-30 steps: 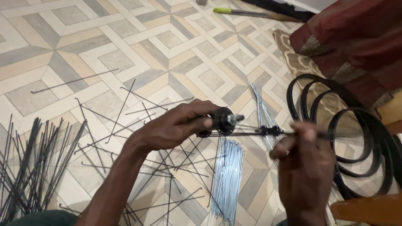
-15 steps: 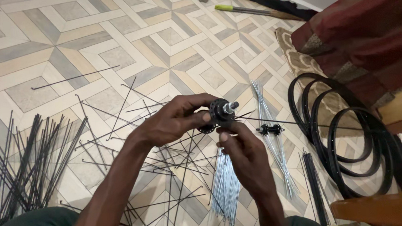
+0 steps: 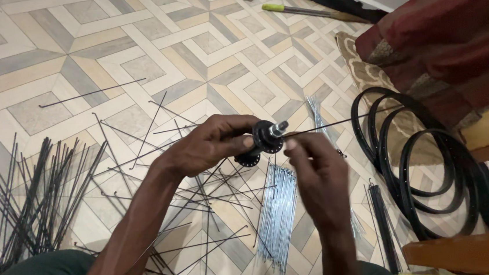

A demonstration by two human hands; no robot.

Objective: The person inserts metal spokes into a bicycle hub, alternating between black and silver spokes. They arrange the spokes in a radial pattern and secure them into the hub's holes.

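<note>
Left hand clamps the black hub mid-frame; right hand pinches a thin spoke; best feed it straight through the flange hole.

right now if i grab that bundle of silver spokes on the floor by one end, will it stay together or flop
The silver spoke bundle looks loose, with no tie visible, so it would likely fan apart and some spokes slide out. Each spoke is thin and long, so probably springy rather than floppy. On the smooth tiled floor strays may roll, like the scattered black spokes.

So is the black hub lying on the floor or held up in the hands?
Held up: the left hand grips the hub above the tiled floor.
</note>
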